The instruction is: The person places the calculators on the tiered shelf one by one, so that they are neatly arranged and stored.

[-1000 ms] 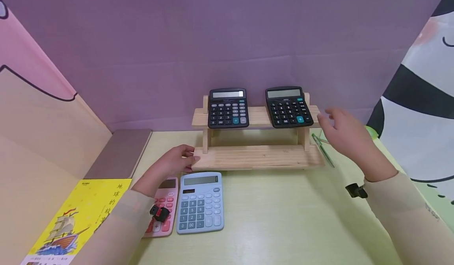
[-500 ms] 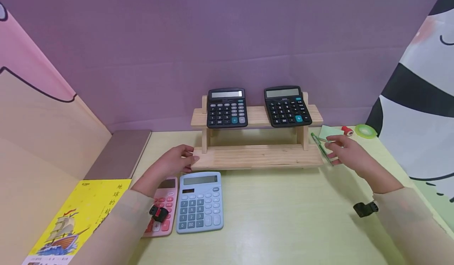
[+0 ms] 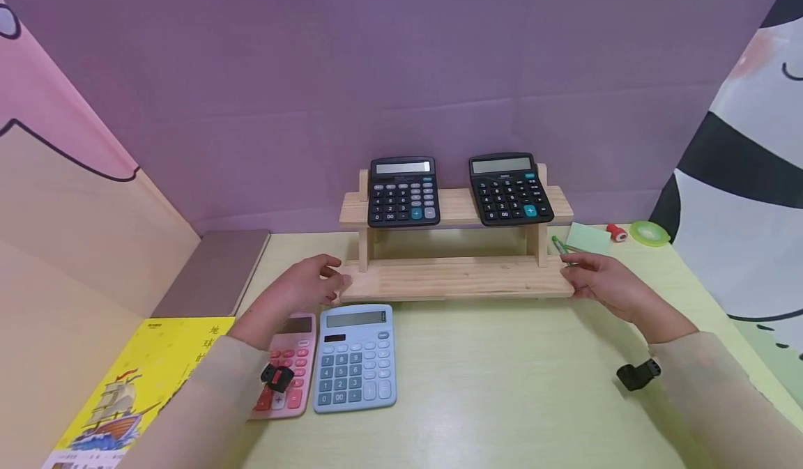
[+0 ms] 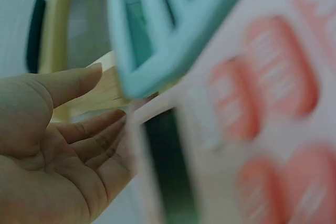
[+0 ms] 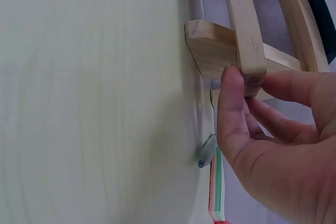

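Item, wooden stand (image 3: 454, 267): two tiers, upright on the counter (image 3: 489, 378), at the back near the purple cloth (image 3: 452, 72), held at both ends of its lower board (image 3: 454, 284)

Item, left hand (image 3: 307, 284): fingers loosely curved about the board's left end, thumb parted from them by roughly the board's thickness; firmness of hold cannot be told

Item, right hand (image 3: 608, 286): thumb and fingers drawn in on the right end, pinching it (clearest in the right wrist view)

Item, two black calculators: left one (image 3: 403, 194) and right one (image 3: 511, 190), leaning back on the upper board (image 3: 454, 208), well apart, the right one slightly askew

Item, blue calculator (image 3: 355, 357) and pink calculator (image 3: 300, 354): side by side before the stand's left end, the pink partly covered by the left arm

Item, green pen (image 3: 560, 244): just beside the right end

Step in hand, as judged: steadying or squaring the stand two-handed; next move seems to call for even, gentle pressure at both ends, keeping the leaning calculators from sliding
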`<state>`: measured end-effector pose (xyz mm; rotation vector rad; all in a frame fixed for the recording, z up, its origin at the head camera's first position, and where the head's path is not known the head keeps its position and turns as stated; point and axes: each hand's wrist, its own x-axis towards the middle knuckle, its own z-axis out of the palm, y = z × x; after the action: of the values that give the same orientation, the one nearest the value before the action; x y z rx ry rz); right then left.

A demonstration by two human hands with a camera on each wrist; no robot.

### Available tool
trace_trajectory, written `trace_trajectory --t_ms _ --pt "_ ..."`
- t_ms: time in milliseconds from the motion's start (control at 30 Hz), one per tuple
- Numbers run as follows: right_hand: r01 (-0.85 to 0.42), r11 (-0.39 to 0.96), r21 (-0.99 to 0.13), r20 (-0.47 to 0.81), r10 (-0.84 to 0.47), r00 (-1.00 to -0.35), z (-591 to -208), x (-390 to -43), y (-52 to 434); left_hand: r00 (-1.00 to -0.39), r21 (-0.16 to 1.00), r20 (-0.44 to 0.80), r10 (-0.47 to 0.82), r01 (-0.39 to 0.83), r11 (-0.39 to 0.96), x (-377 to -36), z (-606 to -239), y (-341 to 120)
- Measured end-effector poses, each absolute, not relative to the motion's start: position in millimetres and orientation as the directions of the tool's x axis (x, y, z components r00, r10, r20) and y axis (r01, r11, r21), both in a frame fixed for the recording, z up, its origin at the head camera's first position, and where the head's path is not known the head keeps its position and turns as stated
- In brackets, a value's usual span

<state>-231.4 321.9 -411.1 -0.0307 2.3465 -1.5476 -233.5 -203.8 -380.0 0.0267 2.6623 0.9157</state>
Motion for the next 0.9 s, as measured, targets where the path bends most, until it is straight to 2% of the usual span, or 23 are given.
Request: trace_trajectory --t_ms 167,267,467,700,900 --pt "0.167 0.425 -0.890 -0.269 -0.193 -0.944 -410 -232 322 -0.968 0.466 -0.226 0.106 -0.012 0.885 -208 -354 -218" --pt "0.172 0.422 -0.890 -0.274 -0.196 -0.942 -411 -232 323 -0.973 0.345 -0.211 0.095 0.017 0.938 -184 -347 -227" --pt "0.169 0.417 -0.893 -0.270 -0.197 -0.942 -413 -233 324 -0.972 0.140 -0.229 0.047 0.015 0.990 -134 -361 -242" --pt "0.181 0.407 -0.895 -0.280 -0.199 -0.939 -412 -232 324 -0.940 0.109 -0.333 -0.078 -0.120 0.987 -104 -389 -242" --pt "0.186 0.398 -0.898 -0.285 -0.205 -0.936 -414 -232 324 -0.940 0.121 -0.325 -0.104 -0.151 0.981 -98 -400 -241"
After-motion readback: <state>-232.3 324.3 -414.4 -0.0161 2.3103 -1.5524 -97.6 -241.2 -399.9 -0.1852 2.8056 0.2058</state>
